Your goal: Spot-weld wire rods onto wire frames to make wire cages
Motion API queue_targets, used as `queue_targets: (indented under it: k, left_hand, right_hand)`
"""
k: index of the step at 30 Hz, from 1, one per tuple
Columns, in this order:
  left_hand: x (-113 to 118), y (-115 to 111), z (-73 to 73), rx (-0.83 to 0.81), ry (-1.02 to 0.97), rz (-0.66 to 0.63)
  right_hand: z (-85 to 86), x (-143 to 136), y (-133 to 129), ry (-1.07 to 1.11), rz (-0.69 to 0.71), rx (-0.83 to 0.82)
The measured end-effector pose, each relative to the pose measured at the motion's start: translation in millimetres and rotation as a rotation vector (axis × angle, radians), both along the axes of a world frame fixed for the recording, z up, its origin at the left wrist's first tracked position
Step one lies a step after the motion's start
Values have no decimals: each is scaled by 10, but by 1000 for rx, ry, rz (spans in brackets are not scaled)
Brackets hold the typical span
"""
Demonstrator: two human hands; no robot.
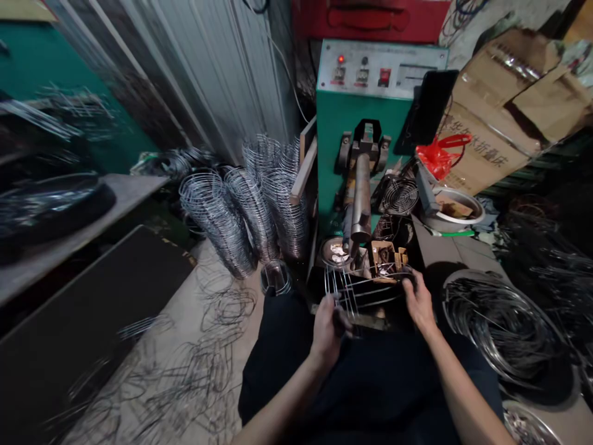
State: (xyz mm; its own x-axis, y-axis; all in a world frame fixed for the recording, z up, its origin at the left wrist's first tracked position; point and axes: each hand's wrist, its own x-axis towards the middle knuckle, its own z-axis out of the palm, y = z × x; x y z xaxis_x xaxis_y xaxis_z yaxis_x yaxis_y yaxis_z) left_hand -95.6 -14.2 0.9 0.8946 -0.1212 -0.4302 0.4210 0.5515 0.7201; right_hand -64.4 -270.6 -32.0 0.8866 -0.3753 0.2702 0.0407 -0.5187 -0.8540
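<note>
My left hand (327,327) is closed at the near end of a small wire grid (341,287) of several parallel bright rods. My right hand (420,303) is pinched on the right side of a curved wire hoop (377,303), which spans across to the grid. I cannot tell whether hoop and grid are joined. Both are above my lap, just in front of a green spot-welding machine (333,148). Its thick metal electrode arm (361,204) points toward me, above and beyond the wires.
Tall stacks of wire rings (217,222) stand left of the machine. Loose wire frames (199,346) litter the floor. At right are a basin of wire pieces (500,327), a metal bowl (451,213) and a cardboard box (491,142). A dark phone (433,108) hangs by the panel.
</note>
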Motion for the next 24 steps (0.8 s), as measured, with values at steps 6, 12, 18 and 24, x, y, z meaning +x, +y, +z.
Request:
queue_targets:
  k: [6,12,18,24]
  left_hand:
    - [-457,819,-167,450,191,-410]
    - [254,523,-255,1016,-745,-571]
    - [256,166,-571,1138,-923,-422]
    - [458,141,-377,1178,-1034,-380]
  right_hand:
    - [320,-428,-41,407,369,-185]
    - [340,-193,428,524,590,-392]
    - [-7,-598,311,235,378,-294]
    - [104,-492,288,260,297,-352]
